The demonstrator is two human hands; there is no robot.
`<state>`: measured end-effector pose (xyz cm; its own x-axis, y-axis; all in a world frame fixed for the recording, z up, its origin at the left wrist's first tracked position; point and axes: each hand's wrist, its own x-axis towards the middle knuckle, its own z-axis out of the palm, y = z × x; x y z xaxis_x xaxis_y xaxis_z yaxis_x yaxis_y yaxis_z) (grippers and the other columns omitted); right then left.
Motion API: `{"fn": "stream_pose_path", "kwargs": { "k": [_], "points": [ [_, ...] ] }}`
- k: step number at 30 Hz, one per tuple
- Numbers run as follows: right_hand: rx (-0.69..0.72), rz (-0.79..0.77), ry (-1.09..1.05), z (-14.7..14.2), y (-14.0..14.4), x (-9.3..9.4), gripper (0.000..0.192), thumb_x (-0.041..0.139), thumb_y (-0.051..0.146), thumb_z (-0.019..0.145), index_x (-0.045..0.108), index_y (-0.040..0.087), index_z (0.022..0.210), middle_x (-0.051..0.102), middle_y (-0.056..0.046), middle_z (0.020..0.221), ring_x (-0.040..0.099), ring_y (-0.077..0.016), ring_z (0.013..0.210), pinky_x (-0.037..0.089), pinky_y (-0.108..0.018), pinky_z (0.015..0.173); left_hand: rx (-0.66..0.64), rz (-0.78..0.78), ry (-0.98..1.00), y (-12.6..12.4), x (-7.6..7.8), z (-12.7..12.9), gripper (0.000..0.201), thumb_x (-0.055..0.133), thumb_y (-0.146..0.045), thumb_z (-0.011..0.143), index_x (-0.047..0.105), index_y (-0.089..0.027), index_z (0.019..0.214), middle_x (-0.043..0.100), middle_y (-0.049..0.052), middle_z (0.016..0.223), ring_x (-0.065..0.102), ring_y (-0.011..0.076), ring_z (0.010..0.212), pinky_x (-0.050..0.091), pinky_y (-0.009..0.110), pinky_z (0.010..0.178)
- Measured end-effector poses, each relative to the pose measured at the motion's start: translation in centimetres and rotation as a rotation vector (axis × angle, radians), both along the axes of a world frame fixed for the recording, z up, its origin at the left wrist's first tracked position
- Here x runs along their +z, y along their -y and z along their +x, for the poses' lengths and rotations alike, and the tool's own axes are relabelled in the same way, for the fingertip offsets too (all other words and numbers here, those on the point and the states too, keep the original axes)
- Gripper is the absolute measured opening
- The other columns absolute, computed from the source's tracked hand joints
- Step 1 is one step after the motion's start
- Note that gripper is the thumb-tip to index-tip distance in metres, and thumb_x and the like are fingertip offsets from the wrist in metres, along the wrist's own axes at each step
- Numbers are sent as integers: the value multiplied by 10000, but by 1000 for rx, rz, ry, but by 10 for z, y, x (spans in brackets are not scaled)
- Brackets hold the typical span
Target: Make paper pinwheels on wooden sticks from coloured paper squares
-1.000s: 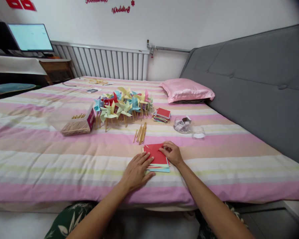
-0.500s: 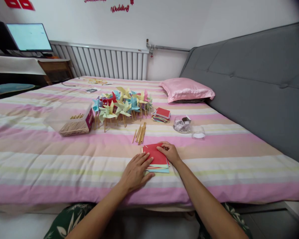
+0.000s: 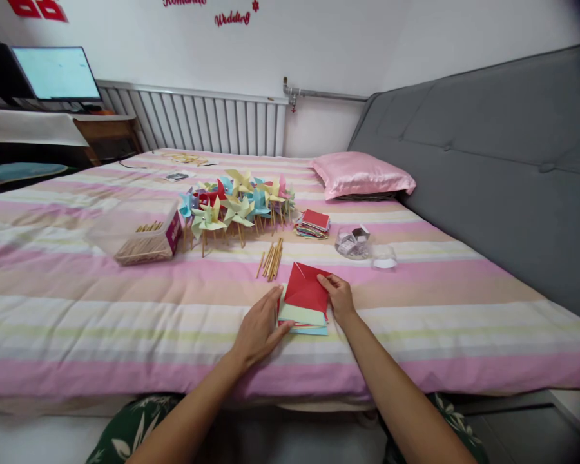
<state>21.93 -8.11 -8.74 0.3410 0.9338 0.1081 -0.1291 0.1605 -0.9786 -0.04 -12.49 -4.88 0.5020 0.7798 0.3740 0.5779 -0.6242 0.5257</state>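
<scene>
At frame centre, the right hand [image 3: 339, 296] now pinches the red square paper sheet [image 3: 305, 291], raised off the stack of coloured paper sheets [image 3: 303, 318]; earlier it lay flat. The left hand [image 3: 260, 330], fingers together, steadies the stack's left edge.

A red paper [image 3: 305, 288] is sitting on a pale green sheet [image 3: 300, 315]. The bed cover [image 3: 101, 303] is showing pink, white and yellow stripes. The pinwheels [image 3: 232, 201] are glowing blue, yellow, green and red. The pillow [image 3: 362, 174] is shining pink.
</scene>
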Motion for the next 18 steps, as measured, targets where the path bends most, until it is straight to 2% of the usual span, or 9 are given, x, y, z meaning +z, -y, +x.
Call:
{"fn": "stream_pose_path", "kwargs": {
  "k": [5, 10, 15, 18],
  "points": [
    [-20, -6, -136, 4, -5, 9, 303, 705, 454, 625, 565, 187, 604, 661, -4, 603, 596, -162, 545, 481, -290, 531, 46, -168, 291, -15, 5, 0, 501, 472, -397, 848, 438, -153, 1285, 488, 140, 1320, 445, 250, 1217, 388, 403, 987],
    [9, 21, -191, 6, -16, 32, 283, 681, 452, 661, 560, 197, 631, 678, -22, 654, 618, -174, 583, 501, -302, 544, 42, -317, 468, -38, 14, 5, 470, 485, -417, 837, 517, -138, 1213, 557, 148, 1234, 553, 248, 1084, 437, 400, 917],
    [57, 59, -180, 9, -35, 66, 280, 727, 420, 610, 582, 183, 640, 673, -8, 659, 611, -150, 593, 497, -275, 562, 60, -454, 684, -72, 44, 30, 498, 512, -469, 804, 559, -139, 1174, 594, 140, 1194, 549, 269, 1086, 421, 419, 918],
    [87, 87, -146, 13, -52, 88, 276, 735, 407, 603, 598, 169, 633, 660, 1, 635, 591, -132, 571, 484, -261, 554, -13, -598, 821, -96, 69, 52, 490, 509, -503, 794, 600, -142, 1112, 646, 113, 1112, 591, 257, 1017, 452, 395, 869]
  ]
}}
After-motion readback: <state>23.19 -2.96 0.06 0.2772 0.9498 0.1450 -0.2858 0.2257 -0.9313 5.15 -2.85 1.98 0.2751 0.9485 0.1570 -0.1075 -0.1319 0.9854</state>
